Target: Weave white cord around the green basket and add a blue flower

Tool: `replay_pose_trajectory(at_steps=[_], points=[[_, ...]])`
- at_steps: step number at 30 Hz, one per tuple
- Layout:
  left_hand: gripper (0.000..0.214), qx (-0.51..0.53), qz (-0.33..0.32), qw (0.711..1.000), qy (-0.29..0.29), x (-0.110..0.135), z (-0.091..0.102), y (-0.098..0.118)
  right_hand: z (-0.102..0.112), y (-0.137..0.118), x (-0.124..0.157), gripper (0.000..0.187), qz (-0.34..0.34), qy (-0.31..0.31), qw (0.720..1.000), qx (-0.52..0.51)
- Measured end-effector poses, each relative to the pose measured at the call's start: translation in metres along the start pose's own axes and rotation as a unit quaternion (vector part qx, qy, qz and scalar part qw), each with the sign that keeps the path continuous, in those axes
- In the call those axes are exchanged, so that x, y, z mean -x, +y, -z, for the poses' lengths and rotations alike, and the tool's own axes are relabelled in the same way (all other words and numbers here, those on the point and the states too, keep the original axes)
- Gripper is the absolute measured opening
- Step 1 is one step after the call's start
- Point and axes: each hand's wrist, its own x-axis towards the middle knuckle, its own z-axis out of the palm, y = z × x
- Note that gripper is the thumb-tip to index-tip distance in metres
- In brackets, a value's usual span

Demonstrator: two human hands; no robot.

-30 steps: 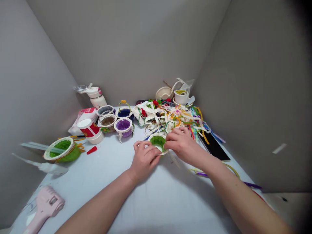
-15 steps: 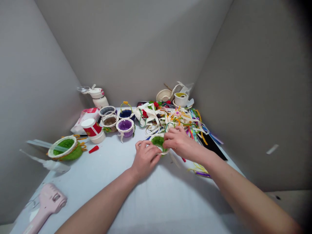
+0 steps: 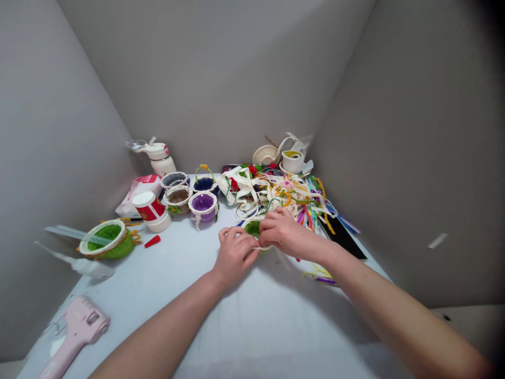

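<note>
A small green basket (image 3: 253,227) with a white lace rim is between my two hands at the middle of the table. My left hand (image 3: 236,253) is closed on its near left side, thumb and fingers at the rim. Fingers bent, my right hand (image 3: 282,231) pinches at the right part of the rim and covers much of the basket's inside. A loose strip of white lace (image 3: 282,260) hangs from the rim below my right hand. Whether the right fingertips also hold lace is hidden.
At the left are a pink glue gun (image 3: 81,329), a larger green basket (image 3: 108,239) and a red cap (image 3: 152,241). Small baskets, among them a purple one (image 3: 203,207), stand behind. Tangled lace and ribbons (image 3: 276,192) lie at the back right, near a black sheet (image 3: 345,242).
My right hand has moved slightly left along the rim and now covers more of the basket. The left hand keeps its hold.
</note>
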Motion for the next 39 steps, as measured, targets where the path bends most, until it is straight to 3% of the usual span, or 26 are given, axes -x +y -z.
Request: replay_pose_trajectory(at_steps=[9, 15, 20, 25, 30, 36, 39], points=[[0.011, 0.009, 0.005, 1.000, -0.002, 0.000, 0.000, -0.004, -0.003, -0.002, -0.001, 0.023, -0.097, 0.023, 0.992, -0.083], [0.010, 0.015, 0.009, 1.000, 0.000, -0.001, 0.001, -0.004, 0.000, -0.012, -0.003, 0.020, -0.097, 0.012, 0.991, -0.087], [0.010, 0.014, 0.009, 1.000, -0.004, -0.001, 0.001, -0.004, -0.007, -0.023, 0.020, 0.021, -0.053, 0.120, 0.991, 0.039], [0.010, 0.020, 0.013, 1.000, -0.016, -0.001, 0.001, -0.005, -0.046, -0.029, 0.035, 0.016, -0.019, 0.192, 0.971, 0.144], [0.011, 0.013, 0.023, 0.999, -0.037, 0.001, 0.001, -0.005, -0.070, -0.028, 0.031, 0.012, 0.007, 0.283, 0.946, 0.157], [0.013, 0.009, 0.033, 0.999, -0.023, 0.000, -0.002, -0.008, -0.079, -0.047, 0.024, 0.012, 0.101, 0.261, 0.956, 0.085], [0.014, 0.014, 0.032, 0.999, -0.019, -0.001, -0.003, -0.010, -0.083, -0.054, 0.025, 0.012, 0.080, 0.264, 0.960, 0.043]])
